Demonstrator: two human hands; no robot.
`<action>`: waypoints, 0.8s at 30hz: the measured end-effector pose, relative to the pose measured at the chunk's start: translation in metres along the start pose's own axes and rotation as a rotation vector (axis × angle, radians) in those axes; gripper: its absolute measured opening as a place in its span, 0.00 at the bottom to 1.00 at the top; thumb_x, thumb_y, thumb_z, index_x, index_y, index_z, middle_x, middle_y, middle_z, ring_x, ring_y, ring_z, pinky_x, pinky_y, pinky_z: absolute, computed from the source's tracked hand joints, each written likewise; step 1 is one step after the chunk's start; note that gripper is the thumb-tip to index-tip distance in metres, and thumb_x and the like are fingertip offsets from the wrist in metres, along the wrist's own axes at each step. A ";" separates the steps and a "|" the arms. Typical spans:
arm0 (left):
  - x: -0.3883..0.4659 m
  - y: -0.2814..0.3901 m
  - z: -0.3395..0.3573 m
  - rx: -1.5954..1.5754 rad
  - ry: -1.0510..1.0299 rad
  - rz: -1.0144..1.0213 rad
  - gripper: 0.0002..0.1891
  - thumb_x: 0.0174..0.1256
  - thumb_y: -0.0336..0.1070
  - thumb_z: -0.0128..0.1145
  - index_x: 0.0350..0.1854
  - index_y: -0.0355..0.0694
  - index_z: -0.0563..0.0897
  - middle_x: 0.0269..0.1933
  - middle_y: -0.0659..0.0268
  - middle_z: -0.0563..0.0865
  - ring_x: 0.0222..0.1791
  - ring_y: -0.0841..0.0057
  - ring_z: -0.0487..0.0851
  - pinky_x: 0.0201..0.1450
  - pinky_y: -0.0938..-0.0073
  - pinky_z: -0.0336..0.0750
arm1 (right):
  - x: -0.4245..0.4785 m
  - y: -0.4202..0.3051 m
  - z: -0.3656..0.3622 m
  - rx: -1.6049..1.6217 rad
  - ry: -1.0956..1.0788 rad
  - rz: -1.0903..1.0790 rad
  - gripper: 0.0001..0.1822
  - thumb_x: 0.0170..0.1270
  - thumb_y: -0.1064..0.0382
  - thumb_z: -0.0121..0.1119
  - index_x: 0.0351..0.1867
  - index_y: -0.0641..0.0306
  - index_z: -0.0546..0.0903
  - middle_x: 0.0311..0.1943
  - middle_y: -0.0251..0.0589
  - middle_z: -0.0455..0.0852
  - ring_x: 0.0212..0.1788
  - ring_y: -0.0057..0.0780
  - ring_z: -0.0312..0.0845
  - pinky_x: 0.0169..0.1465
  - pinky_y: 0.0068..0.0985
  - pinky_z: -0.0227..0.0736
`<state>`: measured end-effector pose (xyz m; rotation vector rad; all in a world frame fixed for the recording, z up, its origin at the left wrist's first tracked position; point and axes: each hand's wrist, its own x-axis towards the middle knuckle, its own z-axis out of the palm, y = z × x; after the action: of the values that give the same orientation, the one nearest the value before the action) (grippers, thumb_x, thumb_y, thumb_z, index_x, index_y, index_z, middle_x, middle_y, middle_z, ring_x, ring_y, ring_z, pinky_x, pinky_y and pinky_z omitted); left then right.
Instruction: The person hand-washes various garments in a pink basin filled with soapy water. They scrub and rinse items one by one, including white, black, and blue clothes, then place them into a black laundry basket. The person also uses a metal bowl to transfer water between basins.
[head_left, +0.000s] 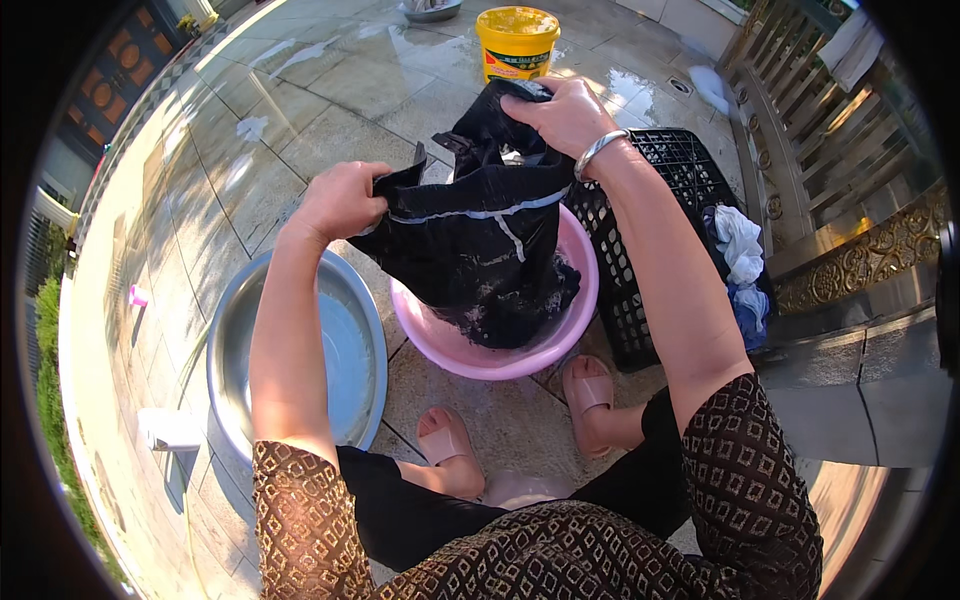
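A wet black garment (465, 240), which looks like trousers with a waistband and pale seam lines, is stretched between my two hands. My left hand (341, 196) grips one side of its waistband. Higher up and to the right, my right hand (566, 116), with a silver bangle at the wrist, grips another edge of the cloth. The garment's lower part rests bunched in a pink plastic basin (495, 369), with whitish suds on the fabric. Most of the basin's inside is hidden under the cloth.
Left of the pink basin stands a large metal basin (352, 352) with water. A black plastic crate (675, 161) sits right, with white and blue cloths (739, 244) on its far side. Beyond is a yellow bucket (517, 45). A metal fence (802, 165) borders the right; wet tiles (337, 142) spread ahead.
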<state>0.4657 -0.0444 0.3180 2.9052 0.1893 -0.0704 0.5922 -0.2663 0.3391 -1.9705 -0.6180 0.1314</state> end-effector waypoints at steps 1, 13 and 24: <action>0.000 0.001 -0.023 -0.006 0.053 0.002 0.18 0.44 0.35 0.53 0.43 0.45 0.81 0.33 0.54 0.82 0.39 0.58 0.79 0.40 0.62 0.73 | 0.011 -0.015 -0.007 -0.006 0.072 -0.068 0.20 0.52 0.56 0.64 0.40 0.70 0.80 0.25 0.33 0.81 0.24 0.16 0.73 0.30 0.18 0.71; 0.009 0.034 -0.121 -0.367 0.201 0.261 0.19 0.42 0.28 0.53 0.42 0.32 0.80 0.21 0.65 0.79 0.21 0.81 0.76 0.29 0.79 0.72 | 0.028 -0.067 -0.069 0.008 0.152 -0.063 0.10 0.48 0.64 0.62 0.28 0.70 0.81 0.25 0.40 0.82 0.22 0.26 0.74 0.25 0.25 0.67; 0.029 0.023 0.190 -0.253 -0.039 -0.259 0.24 0.46 0.33 0.49 0.52 0.47 0.76 0.39 0.54 0.83 0.42 0.59 0.80 0.46 0.61 0.72 | -0.065 0.188 0.076 -0.609 -0.159 0.477 0.22 0.56 0.44 0.53 0.53 0.38 0.73 0.52 0.56 0.71 0.48 0.49 0.74 0.52 0.36 0.68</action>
<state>0.4909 -0.1071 0.1366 2.6100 0.5259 -0.1358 0.5782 -0.3015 0.1295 -2.6963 -0.2875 0.4381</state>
